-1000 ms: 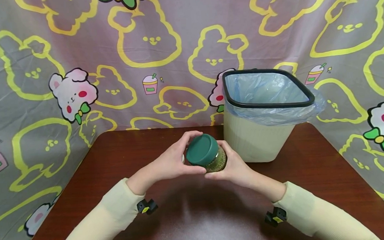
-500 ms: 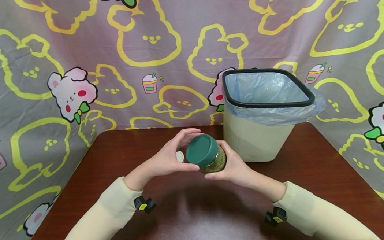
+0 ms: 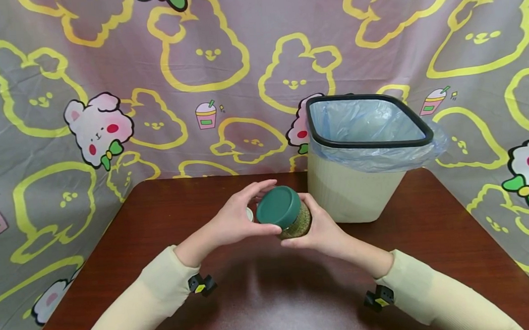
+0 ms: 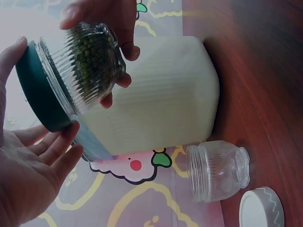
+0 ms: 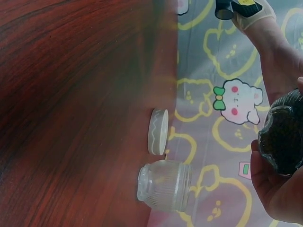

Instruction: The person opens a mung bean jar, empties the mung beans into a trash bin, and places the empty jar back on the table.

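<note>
Though aslant lengthwise, jar (image 3: pixel 301 224), lid (image 3: pixel 277 207) up-left.

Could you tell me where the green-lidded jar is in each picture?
Head: green-lidded jar, just below the centre.
Left wrist: green-lidded jar, at upper left.
Right wrist: green-lidded jar, at right edge, base showing.
Shared landmark: the white lid, partly hidden in the head view.

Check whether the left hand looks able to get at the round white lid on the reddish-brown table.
Probably yes: nothing visible lies on the white lid, just beyond the left hand, though it would likely first have to release the round dark-green lid of the ribbed glass jar.
</note>
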Motion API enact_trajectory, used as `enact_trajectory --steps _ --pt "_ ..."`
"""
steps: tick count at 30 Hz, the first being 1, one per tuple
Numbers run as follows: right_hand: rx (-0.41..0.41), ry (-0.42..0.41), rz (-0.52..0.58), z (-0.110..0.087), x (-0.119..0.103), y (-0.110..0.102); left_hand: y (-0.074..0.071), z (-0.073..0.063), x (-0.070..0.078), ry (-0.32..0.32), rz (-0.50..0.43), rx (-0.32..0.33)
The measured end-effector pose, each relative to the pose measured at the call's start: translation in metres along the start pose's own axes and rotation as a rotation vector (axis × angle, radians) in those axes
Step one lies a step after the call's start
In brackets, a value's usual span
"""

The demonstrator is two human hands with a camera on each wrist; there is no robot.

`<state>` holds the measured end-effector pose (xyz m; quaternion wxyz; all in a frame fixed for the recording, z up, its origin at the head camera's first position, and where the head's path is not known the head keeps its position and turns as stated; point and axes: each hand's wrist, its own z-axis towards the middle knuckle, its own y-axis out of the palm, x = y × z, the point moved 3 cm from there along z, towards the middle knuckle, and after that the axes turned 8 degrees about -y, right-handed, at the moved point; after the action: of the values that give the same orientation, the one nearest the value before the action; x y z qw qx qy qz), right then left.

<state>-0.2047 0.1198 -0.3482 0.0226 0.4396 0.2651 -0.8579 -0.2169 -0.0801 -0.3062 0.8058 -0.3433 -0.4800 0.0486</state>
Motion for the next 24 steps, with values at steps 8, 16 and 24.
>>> enact_trajectory --steps 8,16,24 --pt "-0.001 0.013 0.010 0.000 0.000 0.001 0.000 -0.002 0.001 -0.036 0.008 0.024" --pt "0.000 0.034 0.001 -0.001 0.000 0.001 -0.008 -0.007 0.002 -0.073 -0.035 0.046" --pt "0.013 0.025 0.013 -0.002 -0.001 0.001 -0.021 -0.018 -0.010 -0.132 -0.072 0.068"
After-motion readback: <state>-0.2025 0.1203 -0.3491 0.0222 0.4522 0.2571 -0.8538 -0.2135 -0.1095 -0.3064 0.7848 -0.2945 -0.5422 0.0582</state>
